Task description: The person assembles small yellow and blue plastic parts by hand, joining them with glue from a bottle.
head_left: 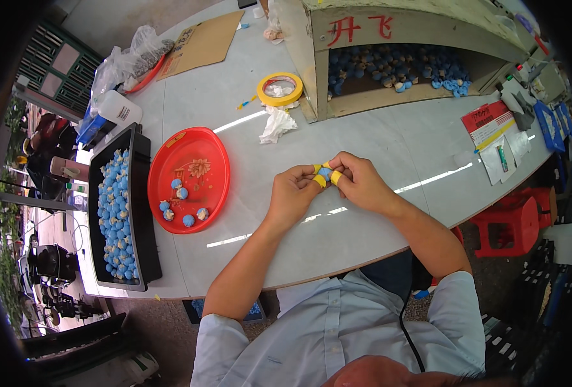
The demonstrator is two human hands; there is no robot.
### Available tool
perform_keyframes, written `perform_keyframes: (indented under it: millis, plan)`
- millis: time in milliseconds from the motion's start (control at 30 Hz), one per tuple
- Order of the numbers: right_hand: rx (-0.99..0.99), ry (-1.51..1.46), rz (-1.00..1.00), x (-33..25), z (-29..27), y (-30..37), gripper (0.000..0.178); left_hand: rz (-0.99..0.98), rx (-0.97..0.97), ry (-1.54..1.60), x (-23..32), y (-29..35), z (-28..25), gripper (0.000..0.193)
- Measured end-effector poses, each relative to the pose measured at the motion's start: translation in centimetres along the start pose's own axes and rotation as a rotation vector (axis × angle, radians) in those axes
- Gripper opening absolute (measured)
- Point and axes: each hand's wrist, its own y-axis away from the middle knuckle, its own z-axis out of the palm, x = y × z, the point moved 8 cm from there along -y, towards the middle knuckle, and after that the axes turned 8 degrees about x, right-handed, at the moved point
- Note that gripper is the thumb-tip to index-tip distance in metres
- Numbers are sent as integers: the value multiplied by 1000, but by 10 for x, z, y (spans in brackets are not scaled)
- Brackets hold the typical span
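Over the front of the table, both of my hands meet at a small blue ball-like piece (pixel 325 173). My left hand (pixel 292 195) pinches it from the left and my right hand (pixel 366 183) from the right. Yellow tape wraps the tips of several fingers. Most of the piece is hidden by the fingers. To the left, a red plate (pixel 224 171) carries several blue balls with pale patches. Beyond it stands a long black tray (pixel 145 219) filled with many similar blue balls (pixel 115 219).
A yellow tape roll (pixel 279 101) and crumpled tissue (pixel 277 125) lie ahead. An open-fronted shelf box (pixel 415 31) holds more blue pieces (pixel 398 64). Cardboard (pixel 199 46) and a white bottle (pixel 119 108) are at far left. A red-and-white packet (pixel 487 121) lies right; a red stool (pixel 508 222) stands below.
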Motion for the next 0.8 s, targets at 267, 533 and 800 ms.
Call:
perform_keyframes:
  millis: [267, 533, 800]
  plan:
    - [-26, -58, 48, 7, 1, -1, 20, -1, -26, 27, -4, -2, 0, 24]
    - [-5, -26, -5, 6, 1, 1, 16, 21, 14, -2, -6, 0, 1, 25]
    - [77, 40, -124, -3, 0, 4, 11, 61, 54, -32, -9, -2, -3, 26]
